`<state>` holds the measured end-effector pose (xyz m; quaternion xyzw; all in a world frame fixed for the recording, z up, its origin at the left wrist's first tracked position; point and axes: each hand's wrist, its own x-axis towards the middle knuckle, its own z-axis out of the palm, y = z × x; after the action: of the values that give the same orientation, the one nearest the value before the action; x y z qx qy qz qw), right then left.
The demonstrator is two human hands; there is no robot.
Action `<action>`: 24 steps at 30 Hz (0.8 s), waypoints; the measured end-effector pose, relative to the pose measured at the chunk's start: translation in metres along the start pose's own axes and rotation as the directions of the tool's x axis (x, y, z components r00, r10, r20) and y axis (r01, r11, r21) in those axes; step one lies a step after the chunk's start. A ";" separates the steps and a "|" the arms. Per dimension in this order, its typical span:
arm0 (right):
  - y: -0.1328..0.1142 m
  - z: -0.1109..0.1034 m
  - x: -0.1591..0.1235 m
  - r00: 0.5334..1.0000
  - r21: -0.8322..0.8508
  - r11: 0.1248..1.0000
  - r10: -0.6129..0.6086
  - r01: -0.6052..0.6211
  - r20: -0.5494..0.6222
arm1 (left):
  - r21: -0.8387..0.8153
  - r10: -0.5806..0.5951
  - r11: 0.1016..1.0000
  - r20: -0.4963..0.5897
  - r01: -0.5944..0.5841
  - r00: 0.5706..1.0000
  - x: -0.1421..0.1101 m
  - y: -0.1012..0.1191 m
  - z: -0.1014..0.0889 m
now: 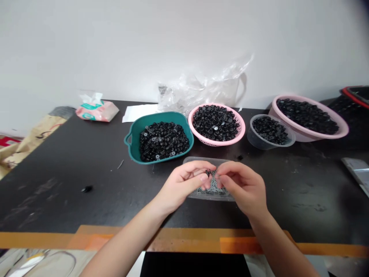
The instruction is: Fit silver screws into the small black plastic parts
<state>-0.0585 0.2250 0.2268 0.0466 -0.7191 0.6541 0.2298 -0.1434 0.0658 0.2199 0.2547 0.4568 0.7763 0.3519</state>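
My left hand (184,181) and my right hand (241,186) meet above a shallow transparent plastic tray (207,160). Their fingertips close together around a small black part (208,173), which is mostly hidden by my fingers. The tray holds a heap of small grey metal pieces (212,185), partly covered by both hands. Their exact kind is too small to tell.
Black round plastic parts fill a teal basket (184,127), a pink bowl (227,134), a transparent tub (268,144) and a large pink basket (305,134). A tissue pack (96,111) and a plastic bag (201,90) lie behind on the black table (72,192).
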 end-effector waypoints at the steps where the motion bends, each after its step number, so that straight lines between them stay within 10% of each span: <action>1: -0.001 0.001 -0.002 0.998 -0.053 0.996 -0.070 0.070 0.004 | -0.022 0.013 1.000 0.032 -0.012 0.999 -0.002 0.000 0.003; 11: -0.014 0.006 -0.008 0.937 -0.281 0.897 -0.347 0.342 0.035 | -0.057 0.130 0.991 0.126 -0.124 0.983 -0.013 0.003 0.013; 24: -0.020 0.006 -0.008 0.940 -0.416 0.847 -0.335 0.332 0.069 | 0.093 0.147 0.984 0.058 -0.152 0.987 -0.016 0.008 0.014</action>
<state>-0.0461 0.2143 0.2416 0.1181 -0.8233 0.4336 0.3466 -0.1264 0.0579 0.2324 0.3247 0.4647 0.7706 0.2913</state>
